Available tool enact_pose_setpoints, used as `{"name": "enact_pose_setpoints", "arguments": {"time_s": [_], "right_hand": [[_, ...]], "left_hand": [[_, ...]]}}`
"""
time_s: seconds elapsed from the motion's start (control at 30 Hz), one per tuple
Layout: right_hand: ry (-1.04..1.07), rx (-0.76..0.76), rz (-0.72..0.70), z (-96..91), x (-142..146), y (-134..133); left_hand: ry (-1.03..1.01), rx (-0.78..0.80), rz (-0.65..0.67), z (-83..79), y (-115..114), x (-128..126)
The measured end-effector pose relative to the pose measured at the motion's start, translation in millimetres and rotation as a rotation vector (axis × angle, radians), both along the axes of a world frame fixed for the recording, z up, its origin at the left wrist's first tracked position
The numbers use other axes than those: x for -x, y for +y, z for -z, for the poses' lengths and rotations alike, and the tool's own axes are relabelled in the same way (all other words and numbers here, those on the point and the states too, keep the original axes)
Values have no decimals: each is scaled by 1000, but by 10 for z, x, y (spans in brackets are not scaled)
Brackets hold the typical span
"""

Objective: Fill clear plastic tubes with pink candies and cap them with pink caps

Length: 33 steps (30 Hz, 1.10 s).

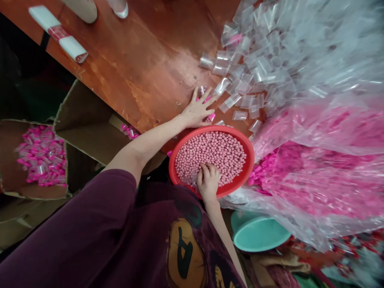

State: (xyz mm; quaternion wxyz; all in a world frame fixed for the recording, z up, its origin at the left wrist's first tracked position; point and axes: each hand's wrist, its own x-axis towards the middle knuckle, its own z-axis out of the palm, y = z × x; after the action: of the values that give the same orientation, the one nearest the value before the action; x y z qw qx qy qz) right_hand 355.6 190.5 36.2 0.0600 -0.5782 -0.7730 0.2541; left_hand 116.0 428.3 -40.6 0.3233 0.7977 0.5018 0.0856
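Here, a person's right hand [209,182] dipped among pink beads [222,150] in a red basin [251,154] at the center of the frame, its fingers curled beside a clear container [193,179] at lower left; whether they pinched it could not be told, nor which way its long axis ran. The basin's oval mouth lay widest from side to side. Just above, the left hand [196,112] was spread, fingers fanned toward the upper right over pink-capped containers [211,117] on the worktop [144,68]. The lowest lay tipped over, its pink end pointing right. Clear cylinders [247,101] sprawled toward the upper right, while a carton [9,160] at far left held pink-and-clear pieces [42,160].
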Motion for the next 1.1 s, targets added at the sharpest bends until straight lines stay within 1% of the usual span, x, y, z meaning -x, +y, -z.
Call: {"name": "enact_pose_setpoints", "arguments": {"time_s": [0.1, 0.2, 0.27, 0.4, 0.47, 0.5, 0.57, 0.6, 0.67, 0.73, 0.8, 0.87, 0.9, 0.97, 1.03, 1.1], "right_hand": [[-34, 2, 3, 5, 8, 4], [-33, 2, 10, 23, 13, 6], [-26, 10, 17, 44, 12, 5], [-34, 56, 36, 83, 2, 8], [-36, 60, 34, 95, -4, 15], [-37, 56, 30, 101, -6, 20], [-38, 33, 20, 114, -10, 27], [-39, 16, 15, 120, -11, 30], [-50, -13, 8, 133, -15, 37], [-63, -28, -1, 146, -22, 49], [-68, -42, -17, 164, -35, 65], [-61, -72, -30, 189, -51, 84], [-58, -84, -33, 204, -57, 93], [-47, -99, -33, 238, -65, 108], [-36, -98, -25, 268, -64, 116], [-28, -95, -15, 290, -61, 117]], "left_hand": [[-15, 57, -57, -3, -148, 245], [-4, 114, -120, -77, -425, 646], [19, 141, -143, -140, -696, 952], [50, 170, -221, -264, -1364, 1511], [78, 181, -261, -328, -1691, 1677], [96, 190, -278, -360, -1838, 1709], [116, 206, -299, -407, -2089, 1651], [112, 208, -298, -415, -2190, 1563], [83, 198, -256, -387, -2342, 1299], [51, 181, -183, -308, -2431, 990], [40, 178, -127, -210, -2474, 732], [39, 174, -109, -133, -2502, 596], [39, 169, -116, -110, -2519, 582], [44, 158, -160, -97, -2571, 653], [68, 160, -247, -117, -2652, 815], [111, 178, -361, -147, -2758, 1001]]}}
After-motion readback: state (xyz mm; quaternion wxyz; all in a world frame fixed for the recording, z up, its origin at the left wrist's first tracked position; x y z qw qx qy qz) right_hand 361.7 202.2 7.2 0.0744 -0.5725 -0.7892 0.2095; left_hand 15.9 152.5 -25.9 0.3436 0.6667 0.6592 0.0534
